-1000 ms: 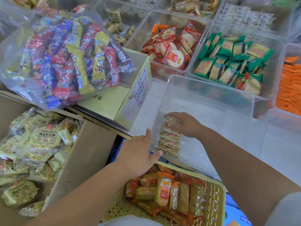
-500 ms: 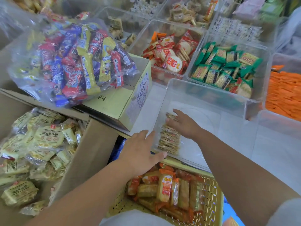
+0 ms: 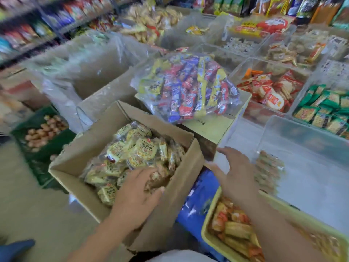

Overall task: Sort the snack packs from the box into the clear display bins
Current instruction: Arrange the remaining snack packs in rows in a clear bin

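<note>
snack packs [image 3: 268, 171] released in bin [image 3: 302, 129]; left hand [image 3: 137, 201] reaches box [image 3: 120, 118]

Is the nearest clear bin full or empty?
Nearly empty: the clear bin holds one row of packs by its left wall; the visible rest is bare.

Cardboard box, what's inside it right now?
Yellow snack packs fill the box in a loose pile. The left hand reaches in over the near ones. Anything below the top layer, and the packs under the hand, are covered.
</note>
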`<state>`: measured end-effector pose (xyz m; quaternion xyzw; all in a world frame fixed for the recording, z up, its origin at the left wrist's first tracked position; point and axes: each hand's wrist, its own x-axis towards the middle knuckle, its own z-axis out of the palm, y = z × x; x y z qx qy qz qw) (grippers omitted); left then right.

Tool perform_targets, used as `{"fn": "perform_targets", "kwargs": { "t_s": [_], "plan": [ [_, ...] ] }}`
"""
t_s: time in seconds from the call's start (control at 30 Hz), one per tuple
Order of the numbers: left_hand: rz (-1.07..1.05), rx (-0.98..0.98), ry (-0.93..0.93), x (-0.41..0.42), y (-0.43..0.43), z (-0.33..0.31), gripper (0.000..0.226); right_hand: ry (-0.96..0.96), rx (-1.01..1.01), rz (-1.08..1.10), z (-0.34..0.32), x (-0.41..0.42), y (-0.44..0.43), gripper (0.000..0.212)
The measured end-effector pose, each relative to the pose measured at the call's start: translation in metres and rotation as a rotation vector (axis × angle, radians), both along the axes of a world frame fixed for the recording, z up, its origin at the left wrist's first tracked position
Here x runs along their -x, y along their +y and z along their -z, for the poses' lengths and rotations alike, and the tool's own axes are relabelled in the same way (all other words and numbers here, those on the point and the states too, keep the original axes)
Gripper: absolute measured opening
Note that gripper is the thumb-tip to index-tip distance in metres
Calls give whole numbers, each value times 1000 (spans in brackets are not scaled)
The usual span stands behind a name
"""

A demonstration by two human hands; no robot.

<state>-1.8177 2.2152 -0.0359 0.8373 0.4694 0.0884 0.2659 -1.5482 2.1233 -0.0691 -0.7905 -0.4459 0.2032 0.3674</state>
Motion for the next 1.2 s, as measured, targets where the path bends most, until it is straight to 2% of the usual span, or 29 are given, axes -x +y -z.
{"fn": "perform_targets", "kwargs": {
  "t_s": [0.13,0.23,0.37,0.47,0.73,0.93,1.1,1.2],
  "plan": [
    [-210,80,126,61,53,14,61,-203,29,-257,-10,98,27,59],
    [-280,159,156,92,100,24,72,-301,242,-345,0,152,47,64],
    [-271,214,101,107,156,38,79,-388,437,-239,15,190,60,64],
    [-245,262,103,101,186,45,84,-466,474,-147,19,201,62,68],
    [-177,353,100,56,201,57,101,-529,529,-92,18,207,64,55],
    [-29,278,366,31,207,56,135,-556,564,-104,14,207,65,56],
    [48,167,449,28,205,62,106,-551,550,-95,13,207,65,54],
    [45,210,394,33,205,63,104,-555,551,-98,14,206,64,54]
  ]
}}
